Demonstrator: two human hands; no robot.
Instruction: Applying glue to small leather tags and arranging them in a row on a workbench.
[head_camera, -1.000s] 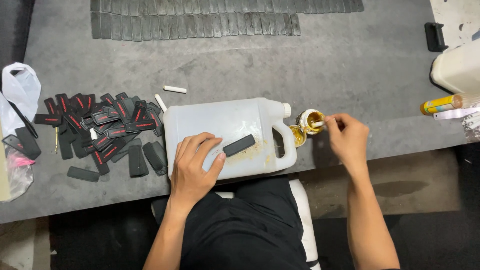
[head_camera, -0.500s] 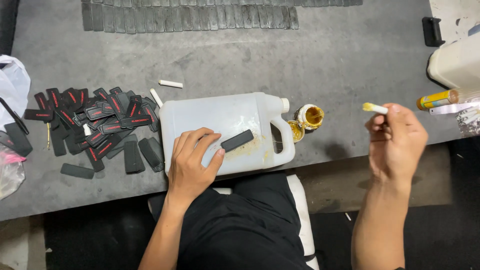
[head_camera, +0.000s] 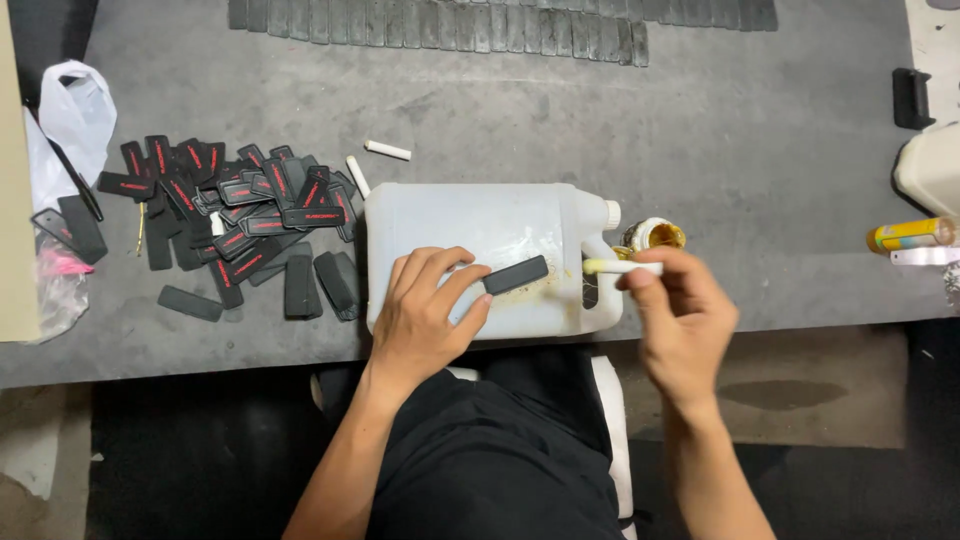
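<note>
A white plastic jug (head_camera: 480, 225) lies on its side on the dark grey table (head_camera: 700, 150). My left hand (head_camera: 425, 315) rests on the jug and pins a small black rectangular piece (head_camera: 516, 274) against it with the fingertips. My right hand (head_camera: 680, 315) holds a short white stick (head_camera: 615, 267) with a yellow-stained tip, pointing left over the jug's handle, close to the black piece. A small open tin of yellow glue (head_camera: 652, 236) stands just right of the jug's cap.
A heap of black pieces with red marks (head_camera: 235, 215) lies left of the jug. Two white sticks (head_camera: 387, 150) lie behind it. A row of black pieces (head_camera: 480, 20) lines the far edge. A plastic bag (head_camera: 75, 105) sits far left, a yellow tube (head_camera: 910, 235) far right.
My right hand lifted the stick away from the glue tin, swung out to the right, then came back left over the jug's handle. The left hand stayed on the black piece.
</note>
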